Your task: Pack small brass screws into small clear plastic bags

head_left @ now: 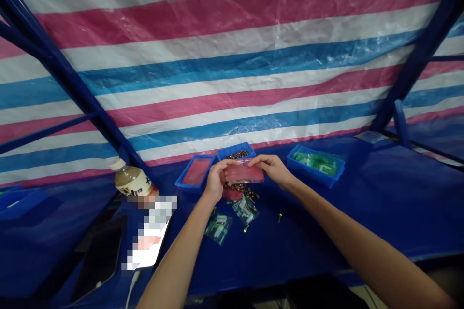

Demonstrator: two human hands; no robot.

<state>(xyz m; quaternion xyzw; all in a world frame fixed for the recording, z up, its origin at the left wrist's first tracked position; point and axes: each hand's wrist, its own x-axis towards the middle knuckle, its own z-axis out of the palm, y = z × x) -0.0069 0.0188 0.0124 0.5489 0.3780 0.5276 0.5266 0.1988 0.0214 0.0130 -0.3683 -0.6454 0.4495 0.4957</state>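
My forearms (pixel 348 231) reach far, left hand (pixel 216 179) and right hand (pixel 276 170) pinching a red packet (pixel 245 173) at opposite sides, probably keeping it flat.

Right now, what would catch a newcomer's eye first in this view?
Most likely the big striped sheet in red, white and blue, which fills the background behind the blue table. Next, near the centre, the left hand and right hand hold a pink plastic bag. At lower left, a bright, partly pixelated screen stands out in front of a bottle.
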